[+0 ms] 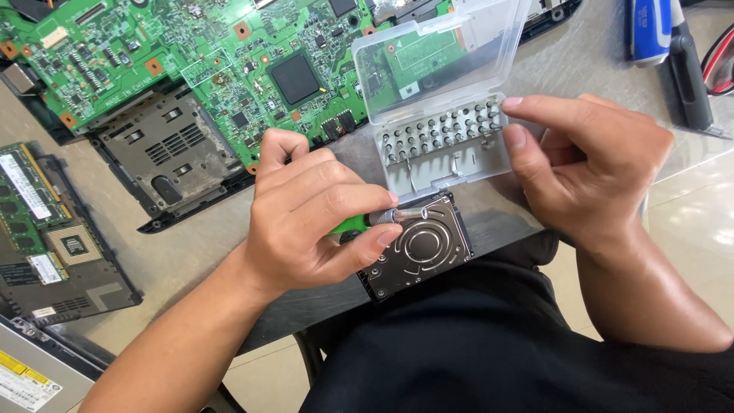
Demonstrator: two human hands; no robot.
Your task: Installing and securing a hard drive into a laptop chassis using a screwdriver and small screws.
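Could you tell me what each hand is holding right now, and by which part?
The left hand grips a green-handled screwdriver around its handle. The right hand holds nothing; its fingertips touch the bit case.

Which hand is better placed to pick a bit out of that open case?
Probably the right hand: its fingertips already rest on the bit case, while the left hand grips the green screwdriver over the hard drive.
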